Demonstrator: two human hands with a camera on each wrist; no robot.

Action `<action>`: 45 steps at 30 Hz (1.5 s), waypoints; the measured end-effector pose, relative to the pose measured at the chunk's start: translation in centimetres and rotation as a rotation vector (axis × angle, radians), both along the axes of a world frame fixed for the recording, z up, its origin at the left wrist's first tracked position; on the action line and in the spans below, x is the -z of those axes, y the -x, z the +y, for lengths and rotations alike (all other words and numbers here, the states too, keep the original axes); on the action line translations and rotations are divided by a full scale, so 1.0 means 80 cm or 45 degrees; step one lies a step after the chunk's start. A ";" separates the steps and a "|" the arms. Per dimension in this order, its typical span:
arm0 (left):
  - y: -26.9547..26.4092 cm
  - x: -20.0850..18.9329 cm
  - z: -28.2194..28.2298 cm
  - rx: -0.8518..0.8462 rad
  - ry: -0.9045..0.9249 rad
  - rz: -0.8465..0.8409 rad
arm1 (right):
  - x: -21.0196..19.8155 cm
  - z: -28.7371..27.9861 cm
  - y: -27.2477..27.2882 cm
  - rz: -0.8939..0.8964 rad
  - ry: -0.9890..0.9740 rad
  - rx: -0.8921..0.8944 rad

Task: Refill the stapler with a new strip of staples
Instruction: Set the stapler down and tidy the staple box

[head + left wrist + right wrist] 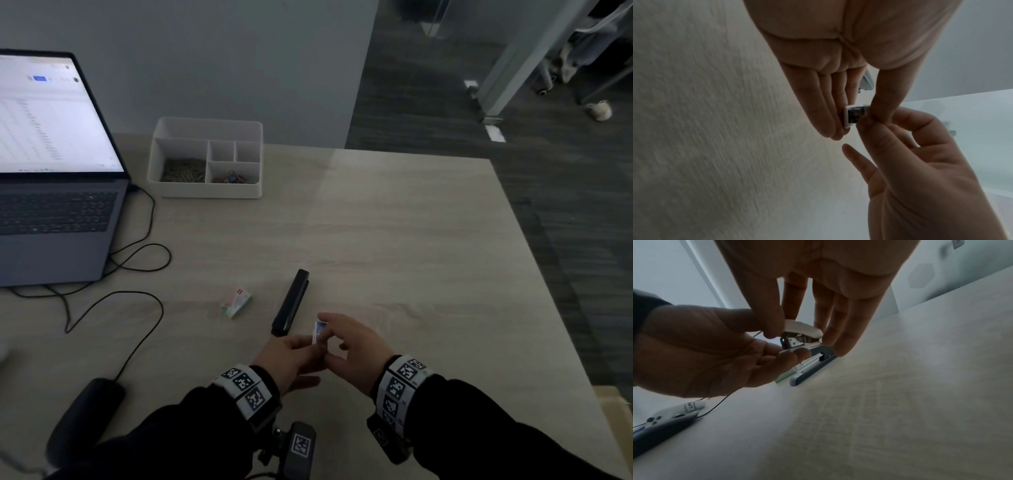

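— Where's the stapler (290,301)?
— Flat on the desk (394,240), just beyond both hands.
— And the fingers?
— The left hand (291,356) and right hand (352,346) both pinch a small white staple box (319,331) above the desk.

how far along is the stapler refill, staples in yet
Not yet. Done so far: a small white inner tray is out of its sleeve, which lies on the table. In hand: the left hand holds that tray while the right hand pinches at its open end. Left: the black stapler lies untouched beside them, still to be loaded and closed.
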State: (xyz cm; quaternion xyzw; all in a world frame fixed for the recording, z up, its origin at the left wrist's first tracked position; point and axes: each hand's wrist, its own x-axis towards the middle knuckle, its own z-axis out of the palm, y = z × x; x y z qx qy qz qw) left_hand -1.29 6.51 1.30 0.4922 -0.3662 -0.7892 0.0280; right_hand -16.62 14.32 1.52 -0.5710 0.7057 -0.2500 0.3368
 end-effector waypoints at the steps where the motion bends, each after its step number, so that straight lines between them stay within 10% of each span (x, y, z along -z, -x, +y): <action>1: -0.001 0.000 -0.001 0.019 0.011 0.001 | 0.001 0.000 -0.002 -0.007 -0.030 -0.003; 16: -0.051 0.006 -0.065 0.195 0.634 -0.547 | 0.006 -0.045 0.020 -0.008 -0.296 0.324; 36: 0.053 0.030 -0.100 0.298 0.818 -0.411 | 0.029 -0.090 0.108 0.125 -0.379 0.270; 45: -0.006 0.016 -0.145 0.261 1.235 -0.697 | 0.039 -0.075 0.112 0.049 -0.306 0.304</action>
